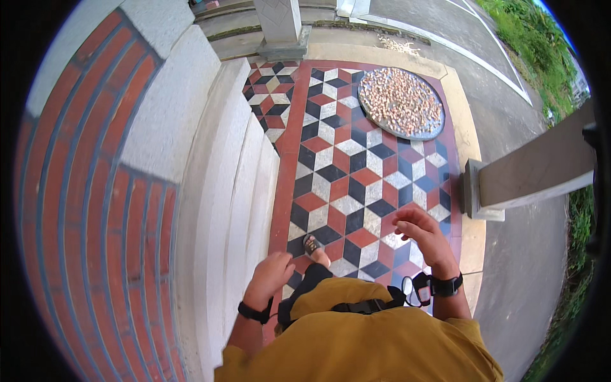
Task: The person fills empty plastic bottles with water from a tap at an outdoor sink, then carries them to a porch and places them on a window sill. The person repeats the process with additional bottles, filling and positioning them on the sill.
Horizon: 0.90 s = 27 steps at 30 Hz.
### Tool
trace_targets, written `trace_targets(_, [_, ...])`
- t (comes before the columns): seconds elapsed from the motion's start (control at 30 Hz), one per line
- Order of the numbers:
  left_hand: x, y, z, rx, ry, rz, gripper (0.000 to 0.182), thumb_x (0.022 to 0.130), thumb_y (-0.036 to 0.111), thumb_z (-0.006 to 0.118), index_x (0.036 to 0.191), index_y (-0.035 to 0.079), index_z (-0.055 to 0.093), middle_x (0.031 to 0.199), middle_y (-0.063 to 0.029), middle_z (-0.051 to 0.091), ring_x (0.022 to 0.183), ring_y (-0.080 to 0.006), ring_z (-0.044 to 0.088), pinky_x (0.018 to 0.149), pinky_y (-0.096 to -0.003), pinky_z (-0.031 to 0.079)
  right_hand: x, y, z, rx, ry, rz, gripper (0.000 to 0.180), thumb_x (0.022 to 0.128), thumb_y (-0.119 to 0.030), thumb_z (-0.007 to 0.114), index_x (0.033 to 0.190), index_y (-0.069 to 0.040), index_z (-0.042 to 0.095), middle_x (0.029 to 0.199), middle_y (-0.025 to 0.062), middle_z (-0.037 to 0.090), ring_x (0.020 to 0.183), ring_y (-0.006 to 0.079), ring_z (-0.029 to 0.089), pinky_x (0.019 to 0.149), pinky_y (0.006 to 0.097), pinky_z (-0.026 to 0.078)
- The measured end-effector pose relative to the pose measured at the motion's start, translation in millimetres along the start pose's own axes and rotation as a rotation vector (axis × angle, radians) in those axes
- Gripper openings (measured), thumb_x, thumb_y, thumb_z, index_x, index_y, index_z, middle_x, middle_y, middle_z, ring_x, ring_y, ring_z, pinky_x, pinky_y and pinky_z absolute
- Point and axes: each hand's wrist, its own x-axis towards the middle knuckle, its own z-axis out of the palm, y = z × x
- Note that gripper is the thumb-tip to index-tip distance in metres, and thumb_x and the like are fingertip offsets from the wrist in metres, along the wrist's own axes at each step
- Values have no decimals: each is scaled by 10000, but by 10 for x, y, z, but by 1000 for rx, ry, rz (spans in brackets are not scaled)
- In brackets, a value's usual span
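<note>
My left hand (271, 279) hangs at my left side, back upward and fingers loosely bent. Its palm is hidden, and a black band circles the wrist. My right hand (422, 235) is held out over the tiled floor (355, 203) with curved fingers apart from the thumb; I see nothing in it. A dark watch-like device (446, 285) is strapped to the right wrist. Farther ahead lies a round, shallow tray (407, 136), covered with many small, pale pinkish-brown pieces (401, 101) that I cannot identify. One foot in a dark sandal (311, 245) shows below.
A red brick wall (102, 138) with a stepped white base (215, 191) runs along my left. Pillars stand ahead (279, 24) and at right (534, 164). Pale scraps (398, 45) lie beyond the tray. Grey pavement (520, 267) and green plants (525, 43) border the right side.
</note>
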Motion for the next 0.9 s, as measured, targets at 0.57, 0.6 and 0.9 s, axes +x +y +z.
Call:
trace_targets(0.57, [4143, 378, -1333, -10, 27, 11, 222, 860, 199, 573, 1000, 27, 590, 970, -165, 617, 913, -360, 587, 775, -423, 479, 3701, -1766, -1668, 281, 199, -160, 237, 926, -171, 570, 1117, -35, 603, 963, 51, 672, 812, 109, 610, 725, 246, 458])
trace_targets(0.6, [4266, 368, -1392, -54, 39, -19, 225, 862, 200, 572, 1003, 26, 590, 978, -166, 618, 918, -360, 586, 777, -422, 479, 3972, -1919, -1672, 296, 138, -150, 236, 929, -173, 566, 1118, -36, 603, 959, 49, 673, 809, 107, 611, 721, 245, 460])
trace_targets(0.9, [5746, -267, -1980, -258, 118, -207, 222, 861, 199, 543, 999, 36, 604, 964, -180, 615, 921, -383, 586, 762, -448, 476, 6428, -3004, -885, 54, -212, -206, 216, 940, -160, 546, 1102, -31, 607, 977, 55, 670, 821, 123, 619, 732, 253, 479])
